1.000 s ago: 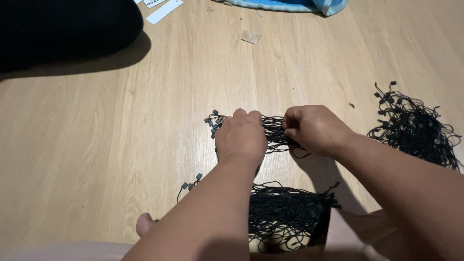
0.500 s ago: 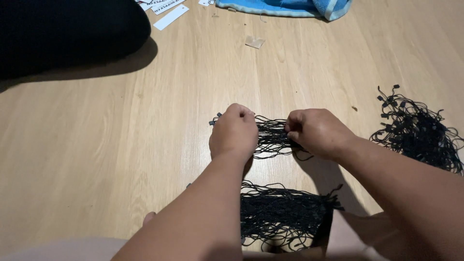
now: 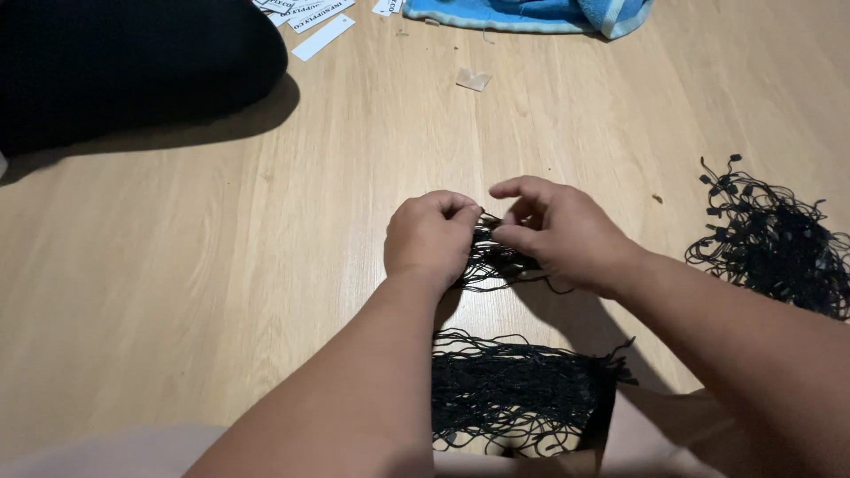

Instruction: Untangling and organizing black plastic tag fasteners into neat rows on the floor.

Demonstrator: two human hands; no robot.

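Observation:
My left hand is closed around one end of a small bundle of black string loops lying on the wooden floor. My right hand pinches the same bundle from the right with thumb and fingers, the index finger lifted. The two hands almost touch over the bundle, so most of it is hidden. A larger flat bunch of black strings lies just below my forearms near my lap.
A loose heap of black strings with small plastic ends lies at the right. A dark bulky object fills the top left, white paper tags and a blue cloth lie at the top, and a small scrap.
My hands have come closer together over the bundle, shortening the visible stretch of strings. My right index finger has lifted. The view has tilted slightly.

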